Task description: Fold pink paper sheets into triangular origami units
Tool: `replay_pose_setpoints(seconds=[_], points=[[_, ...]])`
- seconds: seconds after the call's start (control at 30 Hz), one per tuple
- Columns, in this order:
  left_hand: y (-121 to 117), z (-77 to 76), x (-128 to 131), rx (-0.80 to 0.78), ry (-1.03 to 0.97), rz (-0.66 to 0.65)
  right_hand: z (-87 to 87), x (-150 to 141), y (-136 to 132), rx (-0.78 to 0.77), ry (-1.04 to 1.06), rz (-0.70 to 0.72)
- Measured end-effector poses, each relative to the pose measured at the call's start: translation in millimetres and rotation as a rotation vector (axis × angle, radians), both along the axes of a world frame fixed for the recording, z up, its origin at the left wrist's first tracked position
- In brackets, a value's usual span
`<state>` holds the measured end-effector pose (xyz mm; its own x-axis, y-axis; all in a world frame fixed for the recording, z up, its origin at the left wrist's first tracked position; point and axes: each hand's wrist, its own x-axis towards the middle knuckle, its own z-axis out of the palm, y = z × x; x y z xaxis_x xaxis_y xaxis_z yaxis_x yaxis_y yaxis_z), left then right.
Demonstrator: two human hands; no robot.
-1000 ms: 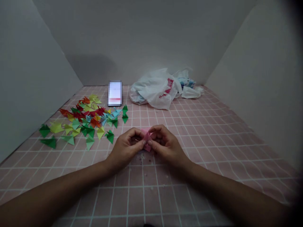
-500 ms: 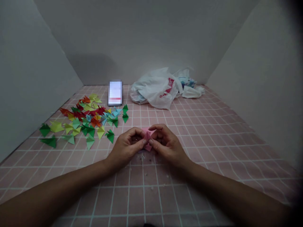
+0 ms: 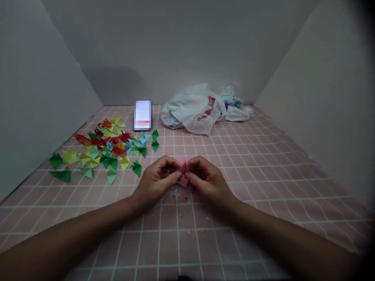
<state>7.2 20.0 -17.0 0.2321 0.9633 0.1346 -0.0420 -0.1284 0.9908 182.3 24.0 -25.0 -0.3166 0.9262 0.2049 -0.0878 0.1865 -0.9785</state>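
A small folded pink paper piece (image 3: 183, 171) is pinched between both hands just above the pink tiled surface (image 3: 263, 164). My left hand (image 3: 156, 181) grips its left side with thumb and fingers closed. On the other side, my right hand (image 3: 206, 179) holds it the same way, fingertips meeting the left hand's over the paper. Most of the paper is hidden by my fingers.
A spread of several folded paper triangles (image 3: 105, 150) in green, yellow, red, orange and blue lies at the left. A phone (image 3: 142, 114) stands lit behind them. A crumpled white plastic bag (image 3: 202, 108) sits at the back. Grey walls close in on three sides.
Both hands have stayed in place; the fingers of the right hand have curled lower over the pink paper, pressing it flatter.
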Motion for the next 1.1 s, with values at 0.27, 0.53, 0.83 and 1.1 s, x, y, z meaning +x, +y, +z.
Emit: replay_pose_setpoints(seconds=[0.27,0.53,0.83,1.1], points=[[-3.2,0.1,-2.9,0.091,-0.017,-0.002,-1.4,0.6,-0.7,0.048,0.014,-0.022],[-1.1,0.2,-1.2,0.094,0.003,0.11,-2.3,4.7,1.5,0.29,-0.164,-0.079],[-0.1,-3.3,-4.1,0.196,-0.004,0.086,-2.5,5.7,1.7,0.423,-0.206,-0.101],[0.6,-5.4,-2.0,0.14,-0.14,-0.1,-4.2,5.9,0.8,0.327,-0.189,-0.133]])
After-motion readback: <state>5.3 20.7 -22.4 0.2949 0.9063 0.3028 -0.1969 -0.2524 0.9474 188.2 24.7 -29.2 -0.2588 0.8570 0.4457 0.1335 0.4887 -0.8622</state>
